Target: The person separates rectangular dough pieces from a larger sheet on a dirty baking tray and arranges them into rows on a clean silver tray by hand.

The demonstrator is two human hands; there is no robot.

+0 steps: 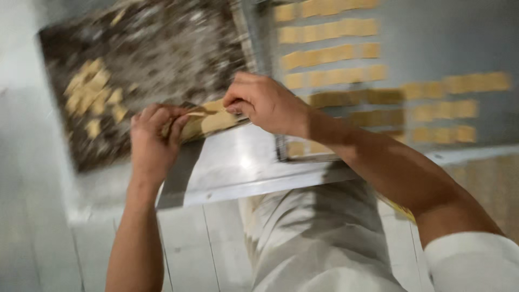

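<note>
My left hand (pixel 153 138) is closed around one end of a stack of pale yellow dough strips (pixel 208 120) lying on a flat metal blade. My right hand (pixel 265 101) pinches the other end of the same stack from above. Both hands hover over the steel table edge (pixel 238 178). The picture is motion-blurred.
A dark, flour-dusted tray (pixel 157 48) on the left carries a loose heap of cut dough pieces (pixel 94 94). On the right, a grey tray (pixel 432 38) holds several neat rows of rectangular dough pieces (pixel 330 51). My white apron (pixel 313 243) and a tiled floor show below.
</note>
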